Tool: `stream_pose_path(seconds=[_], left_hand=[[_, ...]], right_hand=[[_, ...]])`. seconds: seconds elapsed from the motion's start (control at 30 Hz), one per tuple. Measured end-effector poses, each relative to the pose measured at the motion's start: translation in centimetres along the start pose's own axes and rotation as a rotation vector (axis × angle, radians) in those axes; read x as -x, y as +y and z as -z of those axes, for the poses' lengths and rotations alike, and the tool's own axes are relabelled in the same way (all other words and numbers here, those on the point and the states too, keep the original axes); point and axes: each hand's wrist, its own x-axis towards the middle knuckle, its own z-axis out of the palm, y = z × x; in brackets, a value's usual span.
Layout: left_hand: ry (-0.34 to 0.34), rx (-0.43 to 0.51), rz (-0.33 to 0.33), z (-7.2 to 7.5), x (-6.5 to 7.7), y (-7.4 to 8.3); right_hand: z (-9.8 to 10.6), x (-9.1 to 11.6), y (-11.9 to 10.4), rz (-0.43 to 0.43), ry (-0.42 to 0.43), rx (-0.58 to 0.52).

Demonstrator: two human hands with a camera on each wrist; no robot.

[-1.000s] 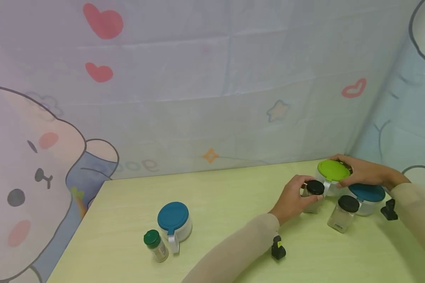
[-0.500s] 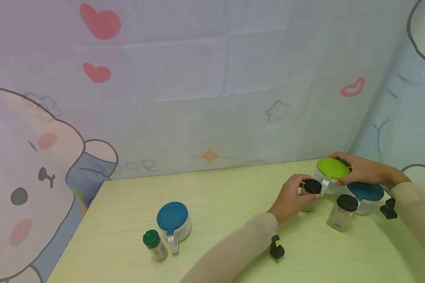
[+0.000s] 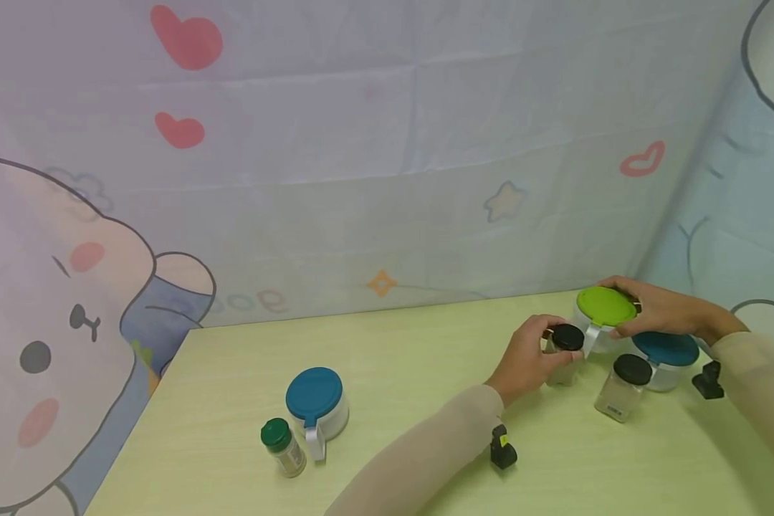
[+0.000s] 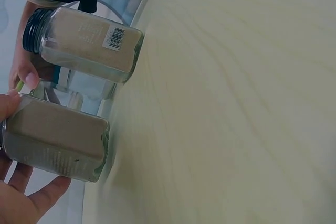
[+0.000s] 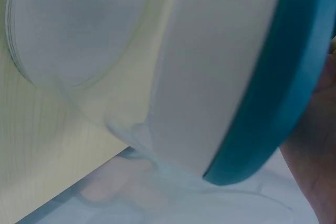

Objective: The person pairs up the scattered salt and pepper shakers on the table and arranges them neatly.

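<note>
At the back right, my left hand point(image 3: 529, 362) holds a square glass jar with a black lid point(image 3: 567, 337), thumb and fingers on opposite sides near its top. Brownish powder fills this glass jar point(image 4: 58, 135) in the left wrist view. Just beyond it, my right hand point(image 3: 661, 308) grips a white, handled seasoning jar with a green lid point(image 3: 606, 307), fingers behind and thumb in front. Under the right hand stands a similar jar with a blue lid point(image 3: 666, 350), its blue rim point(image 5: 262, 103) large in the right wrist view. The right fingertips are partly hidden.
A second black-lidded glass jar point(image 3: 622, 390) stands in front of the blue-lidded one. On the left side of the yellow table point(image 3: 219, 401) are another blue-lidded jar point(image 3: 316, 398) and a green-capped shaker bottle point(image 3: 284, 446). A printed curtain point(image 3: 335, 215) hangs behind the table.
My left hand and its black-lidded glass jar have shifted slightly left. My right hand keeps its grip on the green-lidded jar in nearly the same place.
</note>
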Motion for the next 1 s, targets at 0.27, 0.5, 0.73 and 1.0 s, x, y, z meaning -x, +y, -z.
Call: stream_pose_path(seconds=[0.27, 0.5, 0.73, 1.0], left_hand=[[0.003, 0.042, -0.014, 0.3, -0.1, 0.0], [-0.008, 0.061, -0.019, 0.7, -0.1, -0.1], [-0.013, 0.068, -0.015, 1.0, 0.0, -0.1], [0.008, 0.088, -0.028, 1.4, -0.1, -0.4]], right_hand=[[0.0, -0.1, 0.0, -0.008, -0.005, 0.0], [0.0, -0.1, 0.0, -0.002, -0.007, -0.017], [0.0, 0.0, 0.1, -0.01, -0.006, -0.012], [0.2, 0.2, 0.0, -0.004, -0.006, -0.016]])
